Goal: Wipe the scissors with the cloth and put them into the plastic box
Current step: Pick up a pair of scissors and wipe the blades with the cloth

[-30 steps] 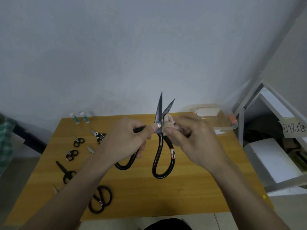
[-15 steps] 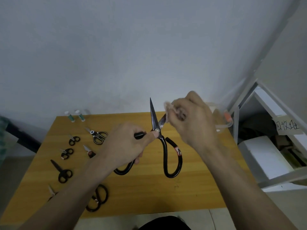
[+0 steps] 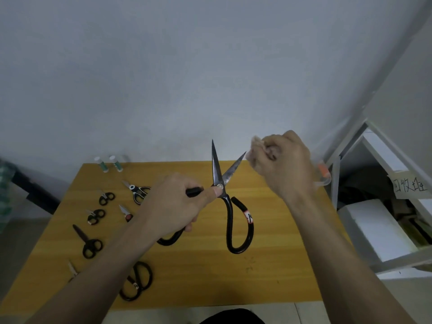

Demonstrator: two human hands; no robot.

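Two hands are busy. The left hand (image 3: 174, 206) grips the open scissors (image 3: 230, 206). The right hand (image 3: 284, 164) squeezes the cloth (image 3: 257, 142) at one blade tip.

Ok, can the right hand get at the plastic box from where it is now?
Probably yes. The right hand holds the cloth at the right blade tip of the big scissors, and the plastic box lies just behind it at the table's right edge, nothing visible between.

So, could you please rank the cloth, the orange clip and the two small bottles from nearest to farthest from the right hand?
From the right hand:
1. Cloth, gripped in its fingers.
2. Orange clip, just to its right, on the plastic box.
3. Two small bottles, far left at the table's back edge.
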